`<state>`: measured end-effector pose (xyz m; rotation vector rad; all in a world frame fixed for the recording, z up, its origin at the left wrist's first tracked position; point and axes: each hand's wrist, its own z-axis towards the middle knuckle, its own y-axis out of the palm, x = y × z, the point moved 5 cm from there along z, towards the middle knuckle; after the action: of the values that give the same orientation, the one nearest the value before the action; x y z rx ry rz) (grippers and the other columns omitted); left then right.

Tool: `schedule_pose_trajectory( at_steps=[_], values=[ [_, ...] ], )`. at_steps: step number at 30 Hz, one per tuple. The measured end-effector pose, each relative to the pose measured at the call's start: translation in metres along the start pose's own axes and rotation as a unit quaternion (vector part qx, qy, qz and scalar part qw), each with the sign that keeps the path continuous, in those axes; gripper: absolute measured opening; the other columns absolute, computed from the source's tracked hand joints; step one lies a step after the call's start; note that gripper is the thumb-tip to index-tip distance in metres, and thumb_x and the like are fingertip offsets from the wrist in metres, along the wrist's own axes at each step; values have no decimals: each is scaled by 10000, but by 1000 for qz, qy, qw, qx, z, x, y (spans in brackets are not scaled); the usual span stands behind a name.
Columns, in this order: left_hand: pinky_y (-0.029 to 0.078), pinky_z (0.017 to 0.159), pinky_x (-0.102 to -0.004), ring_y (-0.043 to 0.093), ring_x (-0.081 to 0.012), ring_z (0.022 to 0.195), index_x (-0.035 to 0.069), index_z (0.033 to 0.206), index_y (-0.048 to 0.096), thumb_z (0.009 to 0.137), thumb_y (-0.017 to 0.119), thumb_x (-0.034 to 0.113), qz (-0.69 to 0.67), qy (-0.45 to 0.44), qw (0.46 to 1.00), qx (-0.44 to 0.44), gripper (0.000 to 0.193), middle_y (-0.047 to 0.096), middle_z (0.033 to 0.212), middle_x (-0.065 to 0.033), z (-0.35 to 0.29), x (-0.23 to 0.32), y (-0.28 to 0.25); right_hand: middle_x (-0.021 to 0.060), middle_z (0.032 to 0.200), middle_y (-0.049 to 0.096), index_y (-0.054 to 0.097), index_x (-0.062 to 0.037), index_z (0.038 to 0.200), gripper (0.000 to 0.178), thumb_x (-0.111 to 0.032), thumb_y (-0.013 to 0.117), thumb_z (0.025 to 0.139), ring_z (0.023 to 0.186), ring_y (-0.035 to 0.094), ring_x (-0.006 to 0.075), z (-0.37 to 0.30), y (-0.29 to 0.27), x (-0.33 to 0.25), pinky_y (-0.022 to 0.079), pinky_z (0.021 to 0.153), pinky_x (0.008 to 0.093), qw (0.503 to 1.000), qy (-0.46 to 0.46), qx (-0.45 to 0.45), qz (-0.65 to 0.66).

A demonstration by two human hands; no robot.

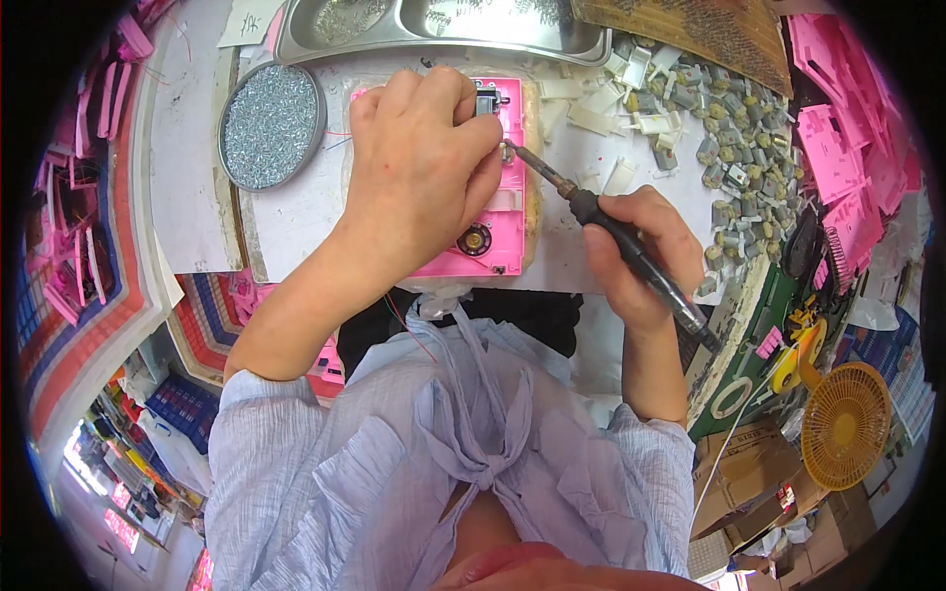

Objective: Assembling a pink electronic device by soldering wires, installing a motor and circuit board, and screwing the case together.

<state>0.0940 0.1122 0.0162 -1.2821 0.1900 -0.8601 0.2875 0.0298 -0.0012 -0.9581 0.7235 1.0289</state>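
Observation:
A pink plastic casing lies on a pale pad at the middle of the bench. My left hand rests over it, thumb and fingers pinched together; what they hold, if anything, is hidden. My right hand grips a soldering iron by its black handle. The iron slants up and left, its tip at a small metal part beside my left fingertips. A black component sits in the casing's upper part, a round dark disc in its lower part.
Left of the casing stands a round dish full of small silver screws. A metal tray is at the far edge. Small grey and white parts are heaped at right, with pink plastic pieces beyond. A yellow fan stands lower right.

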Motion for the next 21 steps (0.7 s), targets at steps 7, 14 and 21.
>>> schedule_pose_trajectory(
  at_steps=[7,14,21],
  values=[
    [355,793,-413,516,-262,885,130,835,681,767,748,185,3,-1,1000,3,110,520,934,-40,-1,0,1,76,704,621,679,-27,1046,398,4,855,691,572,572,244,-13,8,-5,430,512,336,987,-146,-20,-68],
    [354,824,-432,512,-239,905,130,803,683,777,755,173,6,-3,1000,0,87,515,936,-21,-1,1,0,107,765,640,651,15,1078,334,5,812,786,649,608,253,-12,0,-11,479,606,358,991,-117,-33,-64],
    [351,825,-430,513,-256,921,132,863,705,772,753,172,3,-5,1000,-5,110,513,939,-33,-2,1,0,72,727,626,684,-38,1065,411,9,860,697,591,578,237,-12,11,-7,446,527,322,985,-155,-27,-75]
  ],
)
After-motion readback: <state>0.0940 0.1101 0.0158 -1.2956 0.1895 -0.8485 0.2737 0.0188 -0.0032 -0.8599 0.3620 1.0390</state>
